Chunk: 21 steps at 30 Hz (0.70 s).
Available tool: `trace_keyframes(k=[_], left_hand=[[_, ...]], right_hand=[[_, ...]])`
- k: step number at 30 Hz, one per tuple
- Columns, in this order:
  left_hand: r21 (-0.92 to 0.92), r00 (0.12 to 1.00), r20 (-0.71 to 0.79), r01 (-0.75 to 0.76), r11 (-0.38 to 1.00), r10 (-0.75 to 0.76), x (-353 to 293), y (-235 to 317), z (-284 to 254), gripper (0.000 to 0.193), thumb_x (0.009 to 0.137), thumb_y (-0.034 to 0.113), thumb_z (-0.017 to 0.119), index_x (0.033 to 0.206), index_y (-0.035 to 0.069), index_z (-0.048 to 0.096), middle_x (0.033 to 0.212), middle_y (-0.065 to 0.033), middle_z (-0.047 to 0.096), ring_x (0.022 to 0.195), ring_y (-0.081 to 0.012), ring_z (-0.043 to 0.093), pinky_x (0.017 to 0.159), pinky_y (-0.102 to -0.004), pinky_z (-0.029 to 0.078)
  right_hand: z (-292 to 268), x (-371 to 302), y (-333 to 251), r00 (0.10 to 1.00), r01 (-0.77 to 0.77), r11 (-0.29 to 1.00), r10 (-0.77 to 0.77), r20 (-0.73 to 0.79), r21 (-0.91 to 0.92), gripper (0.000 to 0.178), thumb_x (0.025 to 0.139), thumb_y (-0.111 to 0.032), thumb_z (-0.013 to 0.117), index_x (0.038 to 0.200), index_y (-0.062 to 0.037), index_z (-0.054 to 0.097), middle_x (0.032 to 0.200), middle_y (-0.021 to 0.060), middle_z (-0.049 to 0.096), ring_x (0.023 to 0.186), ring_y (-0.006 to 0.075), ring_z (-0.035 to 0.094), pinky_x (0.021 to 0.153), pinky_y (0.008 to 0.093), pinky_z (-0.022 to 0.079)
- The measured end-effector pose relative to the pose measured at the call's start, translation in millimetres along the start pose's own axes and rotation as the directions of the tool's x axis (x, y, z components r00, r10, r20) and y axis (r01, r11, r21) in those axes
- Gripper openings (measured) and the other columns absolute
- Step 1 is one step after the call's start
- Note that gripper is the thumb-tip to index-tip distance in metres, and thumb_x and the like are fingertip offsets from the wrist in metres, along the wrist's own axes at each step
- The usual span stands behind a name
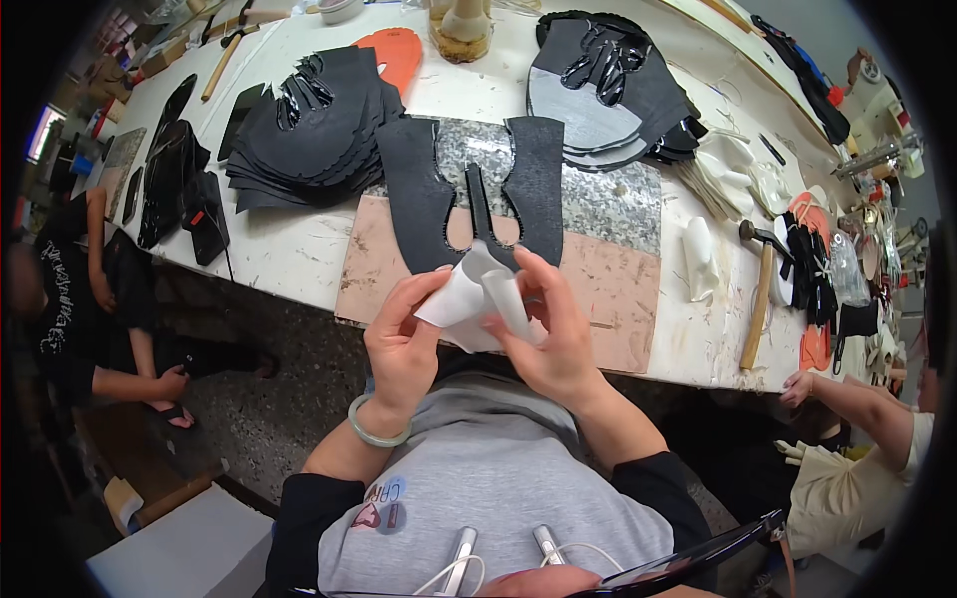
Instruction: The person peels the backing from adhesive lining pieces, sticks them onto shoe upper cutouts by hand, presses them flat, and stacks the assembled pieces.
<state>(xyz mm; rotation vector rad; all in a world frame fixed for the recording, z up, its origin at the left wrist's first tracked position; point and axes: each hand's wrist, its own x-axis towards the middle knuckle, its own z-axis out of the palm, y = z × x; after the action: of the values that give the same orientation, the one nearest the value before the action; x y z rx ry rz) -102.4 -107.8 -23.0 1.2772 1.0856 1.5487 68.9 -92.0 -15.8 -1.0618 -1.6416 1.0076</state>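
Observation:
Both my hands are closed on a thin, curled white sheet [454, 301], just over the near edge of the worktable. My left hand [402, 344] pinches its left side. On the other side, my right hand [550, 339] grips the rolled part between thumb and fingers. Directly beyond lies a flat black cut piece, like a shoe upper [414, 184], with notched curved edges and a narrow central tongue. It rests across a speckled stone slab [623, 194] and a stained tan board [374, 269].
Stacks of black pieces stand at left [329, 149] and right [653, 90]. A hammer [760, 299] and loose white pieces [700, 259] lie to the right. A glue jar [462, 35] stands at the back. People sit at left [100, 309] and right [857, 458].

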Motion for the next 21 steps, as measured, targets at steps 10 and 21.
trace_keyframes(k=[10,21], left_hand=[[-0.385,0.903,-0.054,0.376,0.843,-0.427,0.6,5.4,-8.1,0.028,0.100,0.015,0.057,0.121,-0.004,0.061,0.103,-0.0080,0.069,0.092,-0.0110,0.065,0.080,-0.0261,0.055],[-0.040,0.977,-0.094,0.190,0.981,-0.193,16.4,-2.4,-10.7,0.048,0.097,0.000,0.054,0.137,0.007,0.028,0.107,-0.0169,0.063,0.084,-0.0089,0.059,0.069,-0.0227,0.052]], right_hand=[[-14.0,-4.1,22.0,0.906,-0.334,0.794,0.420,-0.061,0.508,0.026,0.098,-0.019,0.063,0.110,0.0034,0.066,0.097,0.0005,0.063,0.085,0.0063,0.055,0.075,0.0190,0.043],[-26.5,9.9,20.9,0.930,-0.132,0.928,0.237,-0.280,0.348,0.022,0.094,-0.002,0.063,0.115,0.0034,0.066,0.099,0.0081,0.066,0.086,0.0085,0.061,0.076,0.0209,0.050]])
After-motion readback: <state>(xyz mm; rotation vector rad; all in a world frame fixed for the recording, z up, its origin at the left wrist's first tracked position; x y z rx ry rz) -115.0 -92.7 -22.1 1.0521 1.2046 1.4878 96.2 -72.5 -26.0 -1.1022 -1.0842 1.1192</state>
